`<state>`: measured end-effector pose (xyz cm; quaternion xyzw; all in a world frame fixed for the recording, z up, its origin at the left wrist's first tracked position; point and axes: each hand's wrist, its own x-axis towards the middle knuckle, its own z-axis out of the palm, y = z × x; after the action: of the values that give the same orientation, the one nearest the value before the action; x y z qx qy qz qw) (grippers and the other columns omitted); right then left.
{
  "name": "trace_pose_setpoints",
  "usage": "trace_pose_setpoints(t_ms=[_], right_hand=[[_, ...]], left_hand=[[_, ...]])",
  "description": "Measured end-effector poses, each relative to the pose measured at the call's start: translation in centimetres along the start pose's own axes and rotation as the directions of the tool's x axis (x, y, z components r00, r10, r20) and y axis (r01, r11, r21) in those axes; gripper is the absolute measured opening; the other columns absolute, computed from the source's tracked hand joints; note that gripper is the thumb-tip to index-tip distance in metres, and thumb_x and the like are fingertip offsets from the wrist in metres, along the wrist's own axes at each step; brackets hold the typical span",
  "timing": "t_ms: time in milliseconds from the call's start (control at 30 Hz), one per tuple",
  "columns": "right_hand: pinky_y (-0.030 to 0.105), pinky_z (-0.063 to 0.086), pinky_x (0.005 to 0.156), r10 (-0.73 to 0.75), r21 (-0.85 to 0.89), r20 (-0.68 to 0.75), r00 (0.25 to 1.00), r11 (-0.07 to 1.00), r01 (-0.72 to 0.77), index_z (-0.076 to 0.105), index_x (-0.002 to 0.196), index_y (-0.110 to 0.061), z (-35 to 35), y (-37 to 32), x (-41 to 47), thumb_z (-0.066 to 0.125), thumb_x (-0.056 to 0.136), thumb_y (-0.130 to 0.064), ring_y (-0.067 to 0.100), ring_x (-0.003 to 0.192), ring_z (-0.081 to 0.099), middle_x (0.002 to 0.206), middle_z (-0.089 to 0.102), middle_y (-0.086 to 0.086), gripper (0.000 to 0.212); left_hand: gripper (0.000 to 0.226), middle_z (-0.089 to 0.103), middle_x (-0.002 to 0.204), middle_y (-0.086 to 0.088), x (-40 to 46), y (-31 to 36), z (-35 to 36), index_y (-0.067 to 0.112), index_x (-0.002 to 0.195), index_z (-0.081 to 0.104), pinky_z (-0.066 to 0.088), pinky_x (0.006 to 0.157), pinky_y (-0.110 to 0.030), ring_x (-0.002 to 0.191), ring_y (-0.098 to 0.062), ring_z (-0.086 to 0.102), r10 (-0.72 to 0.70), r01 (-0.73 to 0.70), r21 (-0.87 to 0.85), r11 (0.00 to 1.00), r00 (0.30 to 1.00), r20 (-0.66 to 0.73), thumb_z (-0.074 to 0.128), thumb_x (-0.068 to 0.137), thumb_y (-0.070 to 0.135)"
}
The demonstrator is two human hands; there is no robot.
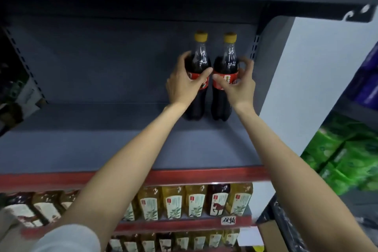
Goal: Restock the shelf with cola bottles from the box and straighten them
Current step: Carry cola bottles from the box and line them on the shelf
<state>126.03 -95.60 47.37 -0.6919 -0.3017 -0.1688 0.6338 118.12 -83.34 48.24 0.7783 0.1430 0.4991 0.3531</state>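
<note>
Dark cola bottles stood upright, side by side, at back right of grey shelf (102, 145). Left bottle (199, 63) gripped by left hand (184, 84), right bottle (226, 67) by right hand (239, 86). Labels best turned frontward, bases kept flat.

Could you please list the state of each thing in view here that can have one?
Left cola bottle: upright on shelf, capped, gripped by left hand.
Right cola bottle: upright, capped, gripped by right hand.
Grey shelf: holds only these two bottles.
Tea bottles: upright in a row below.
</note>
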Motion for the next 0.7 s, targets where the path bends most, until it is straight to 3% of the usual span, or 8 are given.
trace_pose_setpoints(t_ms=[67, 167, 233, 333, 433, 533, 633, 700], right_hand=[[0.028, 0.055, 0.084, -0.031, -0.019, -0.001, 1.000, 0.999, 0.031, 0.042, 0.126, -0.016, 0.4, 1.2, 1.8, 0.083, 0.072, -0.034, 0.010, 0.091, 0.069, 0.108, 0.069, -0.004, 0.070], [0.021, 0.052, 0.083, -0.029, -0.065, -0.014, 0.999, 0.998, 0.028, 0.043, 0.127, -0.014, 0.7, 2.7, 4.3, 0.082, 0.074, -0.032, 0.014, 0.094, 0.068, 0.106, 0.069, -0.005, 0.068], [0.030, 0.051, 0.089, -0.013, -0.097, -0.023, 1.000, 0.995, 0.011, 0.042, 0.130, -0.013, 0.8, 3.5, 5.8, 0.081, 0.075, -0.032, 0.020, 0.099, 0.066, 0.111, 0.068, 0.002, 0.070], [0.035, 0.046, 0.096, -0.029, -0.145, -0.005, 1.000, 0.989, 0.028, 0.043, 0.134, -0.008, 0.9, 4.7, 7.1, 0.078, 0.079, -0.029, 0.027, 0.111, 0.059, 0.124, 0.060, 0.010, 0.068], [0.026, 0.033, 0.100, -0.035, -0.231, 0.034, 0.999, 0.972, 0.042, 0.042, 0.137, -0.004, 0.6, 5.5, 7.5, 0.072, 0.085, -0.028, 0.029, 0.123, 0.047, 0.132, 0.047, 0.017, 0.065], [0.016, 0.029, 0.095, -0.030, -0.236, 0.063, 0.998, 0.971, 0.044, 0.036, 0.144, -0.008, 0.1, 6.2, 7.5, 0.067, 0.088, -0.023, 0.024, 0.126, 0.044, 0.134, 0.045, 0.014, 0.066], [0.029, 0.035, 0.106, -0.009, -0.263, 0.090, 0.996, 0.964, 0.033, 0.023, 0.150, -0.008, -0.4, 6.3, 7.0, 0.066, 0.087, -0.017, 0.026, 0.132, 0.040, 0.142, 0.042, 0.014, 0.077], [0.040, 0.029, 0.114, -0.022, -0.299, 0.114, 0.993, 0.952, 0.055, 0.013, 0.152, -0.005, -0.7, 6.0, 6.1, 0.067, 0.088, -0.018, 0.029, 0.140, 0.031, 0.150, 0.033, 0.017, 0.085]], left_hand=[[0.066, 0.061, 0.128, 0.009, 1.1, -0.8, 1.8, 0.025, 0.134, 0.045, 0.037, 0.087, -0.025, 0.116, -0.017, 0.058, -0.021, 0.021, 0.010, 1.000, 1.000, 0.010, 0.067, 0.080, 0.056], [0.066, 0.061, 0.129, 0.002, 2.6, -1.9, 3.9, 0.022, 0.139, 0.042, 0.042, 0.096, -0.032, 0.118, -0.022, 0.057, -0.035, 0.035, 0.003, 0.999, 0.996, 0.088, 0.065, 0.084, 0.050], [0.066, 0.060, 0.131, -0.002, 3.6, -2.4, 4.8, 0.018, 0.142, 0.040, 0.042, 0.101, -0.033, 0.121, -0.022, 0.056, -0.042, 0.050, -0.044, 0.998, 0.985, 0.164, 0.065, 0.087, 0.045], [0.066, 0.054, 0.138, -0.005, 5.0, -2.6, 5.7, 0.014, 0.146, 0.032, 0.039, 0.097, -0.022, 0.126, -0.020, 0.051, -0.059, 0.087, -0.085, 0.993, 0.955, 0.290, 0.061, 0.092, 0.037], [0.065, 0.046, 0.145, -0.007, 5.5, -2.8, 6.4, 0.014, 0.148, 0.026, 0.038, 0.101, -0.022, 0.130, -0.020, 0.046, -0.069, 0.118, -0.129, 0.985, 0.939, 0.337, 0.058, 0.094, 0.032], [0.069, 0.032, 0.152, -0.009, 5.4, -3.4, 6.7, 0.017, 0.150, 0.022, 0.034, 0.112, -0.037, 0.138, -0.022, 0.036, -0.075, 0.126, -0.135, 0.983, 0.940, 0.333, 0.058, 0.094, 0.035], [0.077, 0.020, 0.158, -0.008, 5.2, -3.1, 6.8, 0.015, 0.153, 0.009, 0.023, 0.118, -0.039, 0.144, -0.022, 0.022, -0.081, 0.132, -0.122, 0.984, 0.933, 0.349, 0.056, 0.095, 0.034], [0.081, 0.015, 0.160, -0.008, 4.9, -2.7, 6.6, 0.012, 0.152, 0.001, 0.019, 0.118, -0.035, 0.146, -0.021, 0.018, -0.102, 0.144, -0.089, 0.986, 0.924, 0.368, 0.054, 0.096, 0.035]])
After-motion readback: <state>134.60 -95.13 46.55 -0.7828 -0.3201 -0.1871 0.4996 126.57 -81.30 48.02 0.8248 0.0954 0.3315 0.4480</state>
